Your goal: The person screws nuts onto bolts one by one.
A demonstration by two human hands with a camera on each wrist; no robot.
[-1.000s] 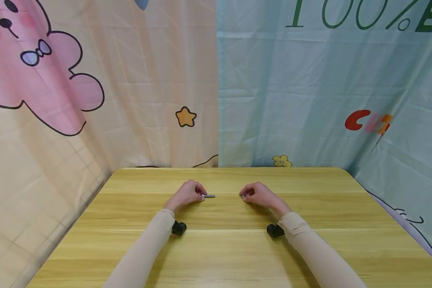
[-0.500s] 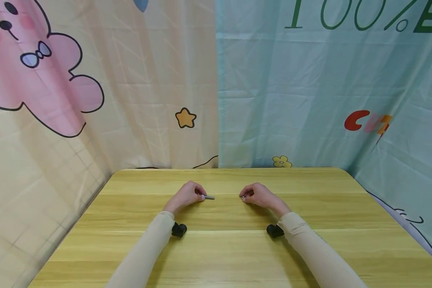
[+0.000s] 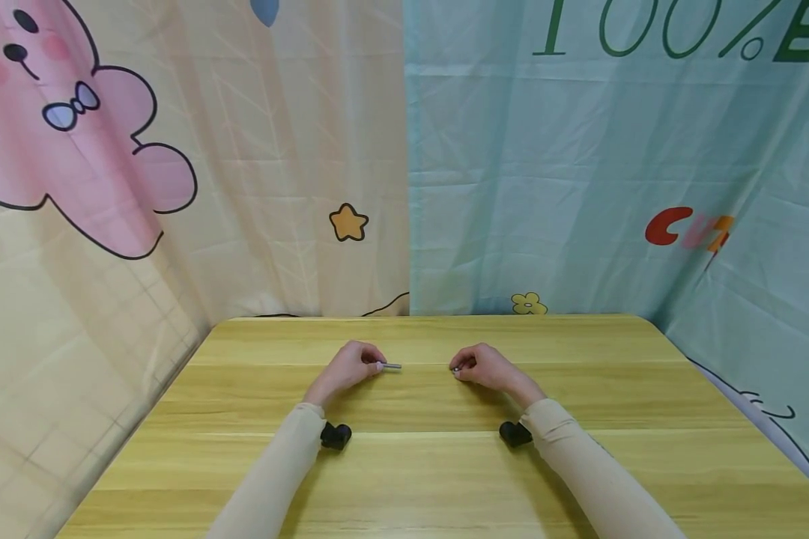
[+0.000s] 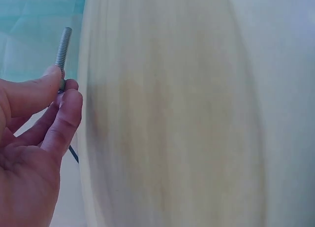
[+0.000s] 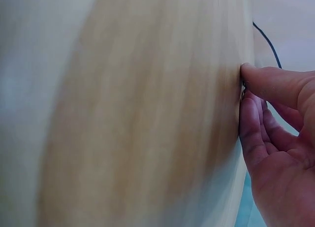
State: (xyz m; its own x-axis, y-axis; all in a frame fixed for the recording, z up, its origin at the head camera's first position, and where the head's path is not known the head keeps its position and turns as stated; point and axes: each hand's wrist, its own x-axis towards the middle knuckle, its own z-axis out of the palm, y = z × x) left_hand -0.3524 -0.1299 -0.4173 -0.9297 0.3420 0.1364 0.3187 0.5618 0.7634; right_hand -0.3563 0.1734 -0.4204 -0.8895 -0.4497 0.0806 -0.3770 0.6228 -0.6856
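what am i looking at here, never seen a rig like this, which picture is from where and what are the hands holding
No machine: these are a person's bare hands at a wooden table. The wide picture comes from a head camera; the close ones come from wrist cameras, probably the black devices. The left hand pinches a threaded metal rod, perhaps a bolt. The right hand pinches a small shiny piece, too hidden to identify, close to the tabletop.

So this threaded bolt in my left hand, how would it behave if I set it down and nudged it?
The threaded bolt looks metallic, so it's probably stiff. Being long and round, it would likely roll if pushed on the table. Its ridged surface may give your fingers some grip.
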